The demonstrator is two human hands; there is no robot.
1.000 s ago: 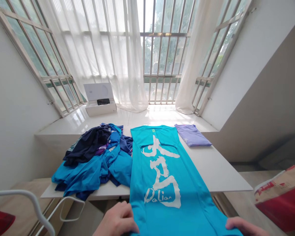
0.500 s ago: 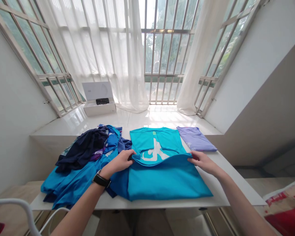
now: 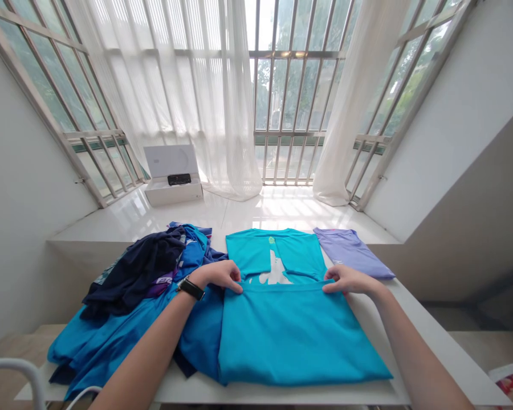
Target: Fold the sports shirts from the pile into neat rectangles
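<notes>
A turquoise T-shirt lies in front of me, its lower part folded up over the back half, with a white print partly showing beyond the fold. My left hand pinches the left end of the folded hem, a dark watch on that wrist. At the hem's right end my right hand pinches the cloth between thumb and fingers. The hem runs nearly straight between both hands, low over the shirt. A folded lavender shirt lies beyond my right hand.
To the left a heap of blue clothes with a dark navy garment on top touches the T-shirt. A white open box holding a black item stands on the window ledge. The white table extends rightward.
The hem has come down and been drawn straight, covering more of the white print. Both hands still pinch its ends. The view has shifted slightly, bringing the table closer.
</notes>
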